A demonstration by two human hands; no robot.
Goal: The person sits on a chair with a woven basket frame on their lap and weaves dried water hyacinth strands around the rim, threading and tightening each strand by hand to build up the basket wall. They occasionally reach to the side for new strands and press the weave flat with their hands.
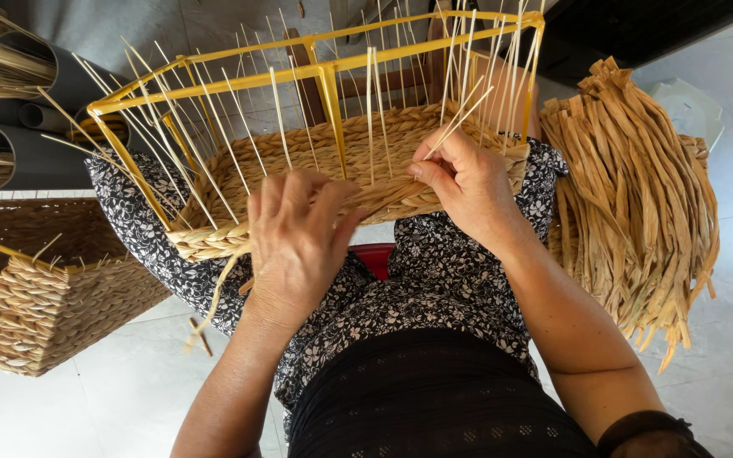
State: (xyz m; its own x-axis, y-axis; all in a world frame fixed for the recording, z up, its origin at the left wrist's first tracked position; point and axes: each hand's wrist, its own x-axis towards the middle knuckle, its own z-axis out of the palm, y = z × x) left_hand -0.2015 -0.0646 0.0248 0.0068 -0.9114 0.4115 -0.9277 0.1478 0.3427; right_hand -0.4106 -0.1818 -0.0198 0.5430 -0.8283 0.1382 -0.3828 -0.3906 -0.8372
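At far left, finished woven basket (31, 293) on the floor. Centre, half-woven basket (316, 161) on yellow wire frame (332, 64), resting on the lap. Left hand (299, 242) pressed flat on woven rim, fingers together. Right hand (464, 182) fingers pinched on upright straw spoke (460, 110). Far right, straw bundle (638, 195).

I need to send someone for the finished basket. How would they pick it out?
Start from the yellow frame on the person's lap. Left of it, on the pale floor, stands the finished basket: fully woven walls, no tall loose stakes.
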